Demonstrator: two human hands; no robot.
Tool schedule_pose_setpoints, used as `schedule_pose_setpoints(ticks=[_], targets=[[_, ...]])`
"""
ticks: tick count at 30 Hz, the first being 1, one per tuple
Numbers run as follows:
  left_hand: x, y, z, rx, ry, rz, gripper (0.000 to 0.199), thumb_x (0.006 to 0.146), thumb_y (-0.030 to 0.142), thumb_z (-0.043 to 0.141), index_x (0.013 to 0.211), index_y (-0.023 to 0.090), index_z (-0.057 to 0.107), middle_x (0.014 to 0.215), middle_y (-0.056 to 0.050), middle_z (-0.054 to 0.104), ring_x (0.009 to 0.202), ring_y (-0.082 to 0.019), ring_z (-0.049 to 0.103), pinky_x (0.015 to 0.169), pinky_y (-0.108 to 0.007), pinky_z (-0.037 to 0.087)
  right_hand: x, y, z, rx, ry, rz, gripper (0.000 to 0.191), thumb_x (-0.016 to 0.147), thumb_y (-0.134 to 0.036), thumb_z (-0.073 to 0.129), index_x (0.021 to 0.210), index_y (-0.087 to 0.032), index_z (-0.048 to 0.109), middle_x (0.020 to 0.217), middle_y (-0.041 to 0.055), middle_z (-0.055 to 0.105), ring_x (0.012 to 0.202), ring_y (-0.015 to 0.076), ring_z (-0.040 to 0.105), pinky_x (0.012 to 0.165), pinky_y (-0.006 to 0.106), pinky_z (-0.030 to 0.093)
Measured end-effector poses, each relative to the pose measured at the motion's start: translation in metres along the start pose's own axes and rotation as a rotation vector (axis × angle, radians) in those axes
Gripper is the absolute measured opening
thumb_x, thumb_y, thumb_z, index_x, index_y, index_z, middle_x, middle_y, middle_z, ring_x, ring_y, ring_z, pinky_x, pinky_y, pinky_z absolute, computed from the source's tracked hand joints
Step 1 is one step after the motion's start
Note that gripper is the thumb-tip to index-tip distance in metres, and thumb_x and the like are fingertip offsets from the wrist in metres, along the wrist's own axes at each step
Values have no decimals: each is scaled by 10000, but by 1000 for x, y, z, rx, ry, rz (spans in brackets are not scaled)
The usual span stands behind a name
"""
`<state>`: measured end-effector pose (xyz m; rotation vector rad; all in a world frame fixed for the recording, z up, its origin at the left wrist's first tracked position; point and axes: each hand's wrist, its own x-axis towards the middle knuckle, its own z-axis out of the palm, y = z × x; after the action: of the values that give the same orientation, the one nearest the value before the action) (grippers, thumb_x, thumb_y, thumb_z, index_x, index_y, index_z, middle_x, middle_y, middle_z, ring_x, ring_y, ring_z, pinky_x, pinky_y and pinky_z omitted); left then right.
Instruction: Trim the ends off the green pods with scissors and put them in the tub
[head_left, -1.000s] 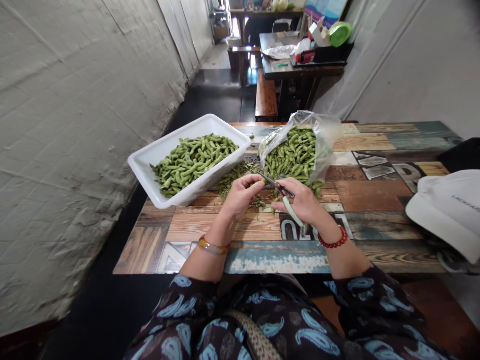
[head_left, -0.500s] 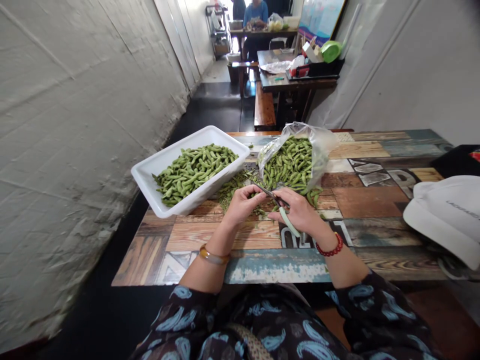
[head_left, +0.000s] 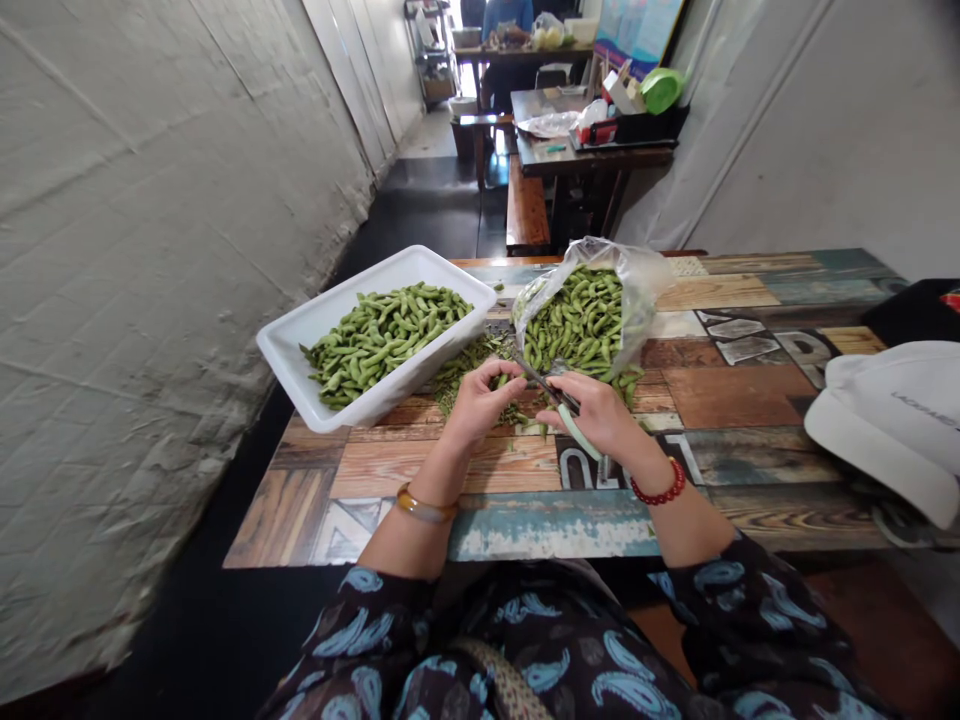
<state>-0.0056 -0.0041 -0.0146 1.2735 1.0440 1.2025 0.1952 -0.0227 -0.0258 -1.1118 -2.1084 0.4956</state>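
My left hand (head_left: 478, 402) is closed in a pinch on a green edamame pod (head_left: 498, 380), which shows between the thumb and fingers. Scissors (head_left: 576, 432) with pale green handles are gripped in my right hand (head_left: 601, 412), the blades pointing left toward the pinched pod. Whether the blades touch it is too small to tell. Beyond my left hand, a white plastic tub (head_left: 289, 345) holds a heap of pods. A clear plastic bag (head_left: 646, 275) lies open beyond my right hand, full of pods. Small green trimmings (head_left: 469, 368) are scattered between tub and bag.
The wood-patterned table (head_left: 517, 525) carries all this. A white cap (head_left: 889, 425) rests at its right end. A rough pale wall (head_left: 150, 250) runs along the left. Farther back are a bench (head_left: 527, 205), a second table (head_left: 544, 160) and a seated person (head_left: 508, 15).
The view has tipped slightly downward. My left fingers have shifted, with more of a green pod showing between them. The scissors remain in my right hand, held nearly the same way.
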Motion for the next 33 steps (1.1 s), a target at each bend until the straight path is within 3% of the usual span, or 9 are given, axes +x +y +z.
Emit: schedule_pose_setpoints(ticks=[4,7,15,20,27,33], targets=[[0,4,0,-183,43,-113,238,687,302,790,813,161,647,678,39,538,554,-61,417,506,-180,310,1,-1,-1,18,95,95,381,829,-404,726,1132,-181,663,947,81,688,869,242,671,799,367,541],[1,6,0,-329,46,-192,315,665,325,802,814,170,572,632,53,520,474,-44,366,432,-175,206,2,-2,-2,18,130,113,385,826,-423,725,1117,-177,676,929,80,695,877,247,674,823,380,544],[2,6,-1,-466,81,-280,391,613,291,827,841,173,531,699,27,632,491,-41,440,442,-147,266,0,-5,1,-35,73,50,466,797,-426,755,1164,-165,638,1022,107,662,923,254,658,832,383,551],[-1,8,2,-493,82,-296,380,603,260,834,827,173,539,629,68,557,491,-33,444,465,-133,298,-2,-9,3,-73,-6,23,487,823,-392,732,1230,-163,594,1068,111,628,901,243,641,829,387,559],[-5,6,8,-435,-28,-270,325,668,308,811,808,161,558,704,24,630,499,-41,470,455,-149,288,-2,-7,5,-123,40,-6,462,844,-381,703,1239,-175,580,1094,123,628,933,264,644,823,401,566],[-7,2,11,-375,-96,-232,339,726,392,781,935,163,645,693,8,636,517,-52,472,476,-166,314,-2,-10,1,-152,55,-6,429,849,-334,698,1235,-185,585,1102,123,635,978,275,645,832,398,572]])
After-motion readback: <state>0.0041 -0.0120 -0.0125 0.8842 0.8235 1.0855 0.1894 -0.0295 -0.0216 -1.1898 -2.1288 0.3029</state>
